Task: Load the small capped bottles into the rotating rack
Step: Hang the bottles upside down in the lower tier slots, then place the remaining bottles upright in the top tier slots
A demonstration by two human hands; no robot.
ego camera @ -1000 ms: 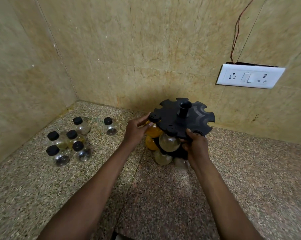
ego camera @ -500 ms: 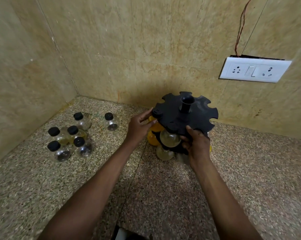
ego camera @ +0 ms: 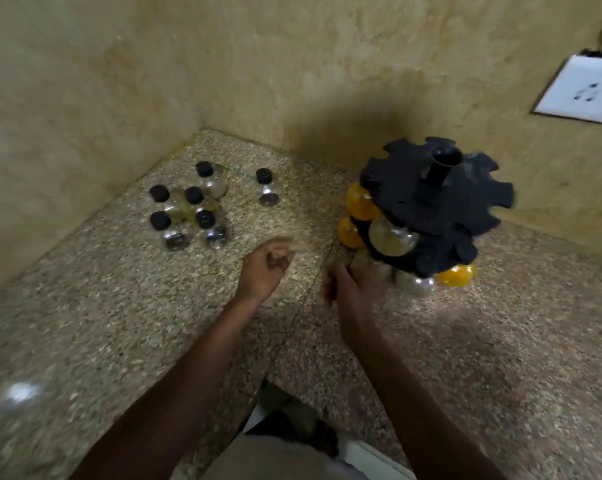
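Both empty, loosely curled left hand [ego camera: 265, 268] and blurred right hand [ego camera: 353, 289] hover; the six round clear black-capped bottles [ego camera: 188, 211] at ten o'clock likely deserve neck grips before slotting into the black notched rotating rack [ego camera: 431, 202].

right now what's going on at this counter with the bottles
A person is loading small capped bottles into a black rotating rack in the counter's corner. Several bottles, some orange, already hang in it. Six loose bottles stand to its left. Neither hand holds anything: the left hand hovers over the counter with fingers curled loosely, and the right hand is by the rack's base, blurred.
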